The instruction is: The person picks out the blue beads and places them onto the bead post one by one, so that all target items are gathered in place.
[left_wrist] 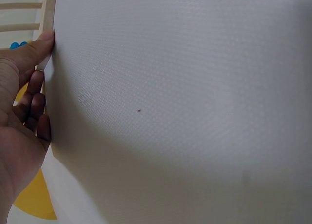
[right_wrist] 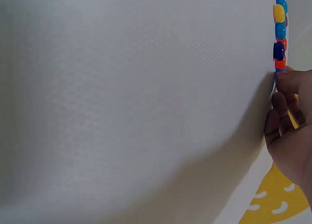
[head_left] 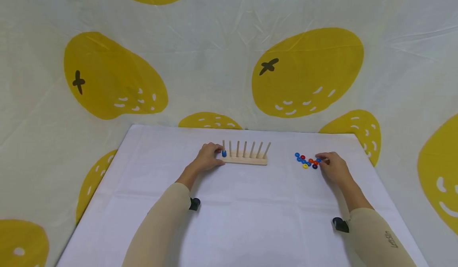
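A wooden peg board (head_left: 247,161) with a row of upright pegs stands near the back of the table. Blue ring beads (head_left: 224,153) sit low on its leftmost peg. My left hand (head_left: 207,157) grips the left end of the board; in the left wrist view its thumb (left_wrist: 45,41) lies along the board's edge. On the right, my right hand (head_left: 335,167) pinches a blue ring bead (head_left: 319,160) at the side of a loose cluster. In the right wrist view that bead is mostly hidden by the thumb (right_wrist: 290,80).
Several loose ring beads lie left of my right hand, among them a yellow bead (head_left: 305,166), a dark bead (head_left: 315,166) and a red bead (head_left: 302,157). A white cloth covers the table (head_left: 243,219). Behind hangs a curtain (head_left: 214,60) with yellow fruit prints.
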A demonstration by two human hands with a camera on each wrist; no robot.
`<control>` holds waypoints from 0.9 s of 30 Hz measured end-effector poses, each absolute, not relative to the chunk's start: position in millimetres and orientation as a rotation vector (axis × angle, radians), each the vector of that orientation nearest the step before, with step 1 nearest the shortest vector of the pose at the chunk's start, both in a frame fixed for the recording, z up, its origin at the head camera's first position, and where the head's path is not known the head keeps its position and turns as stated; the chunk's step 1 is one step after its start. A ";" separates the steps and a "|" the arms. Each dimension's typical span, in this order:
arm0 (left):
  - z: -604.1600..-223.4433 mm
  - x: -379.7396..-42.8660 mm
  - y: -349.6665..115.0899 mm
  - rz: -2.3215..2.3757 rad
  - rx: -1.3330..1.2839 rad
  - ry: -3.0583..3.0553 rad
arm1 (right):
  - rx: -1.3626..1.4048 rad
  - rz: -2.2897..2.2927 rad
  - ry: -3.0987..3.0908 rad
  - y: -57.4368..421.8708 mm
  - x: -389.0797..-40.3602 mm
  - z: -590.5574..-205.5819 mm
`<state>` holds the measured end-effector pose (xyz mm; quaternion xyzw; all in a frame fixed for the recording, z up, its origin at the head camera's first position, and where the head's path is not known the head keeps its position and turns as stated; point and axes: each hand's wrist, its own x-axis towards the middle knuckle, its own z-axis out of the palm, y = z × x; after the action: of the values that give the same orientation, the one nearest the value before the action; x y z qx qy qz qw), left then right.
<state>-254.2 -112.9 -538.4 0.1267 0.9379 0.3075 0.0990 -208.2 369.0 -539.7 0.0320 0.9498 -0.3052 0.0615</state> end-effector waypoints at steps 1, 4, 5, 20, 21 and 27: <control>-538.5 -254.1 -113.0 0.910 0.374 2.772 | 0.094 -0.917 2.877 369.0 -208.4 -540.1; -538.4 -253.7 -113.1 0.913 0.372 2.772 | 0.101 -0.905 2.884 369.1 -208.6 -541.6; -538.6 -253.7 -113.1 0.914 0.369 2.772 | 0.104 -0.905 2.885 368.8 -208.0 -541.3; -539.4 -254.3 -112.4 0.905 0.368 2.787 | 0.112 -0.899 2.888 371.1 -207.4 -545.1; -539.3 -254.3 -112.5 0.906 0.365 2.785 | 0.115 -0.898 2.890 370.7 -207.3 -544.5; -539.2 -253.9 -112.8 0.915 0.348 2.772 | 0.108 -0.888 2.887 371.7 -207.2 -543.4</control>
<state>-253.9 -112.8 -539.2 0.1178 0.9382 0.3095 0.1007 -207.2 371.7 -543.4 0.0358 0.9535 -0.2933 0.0595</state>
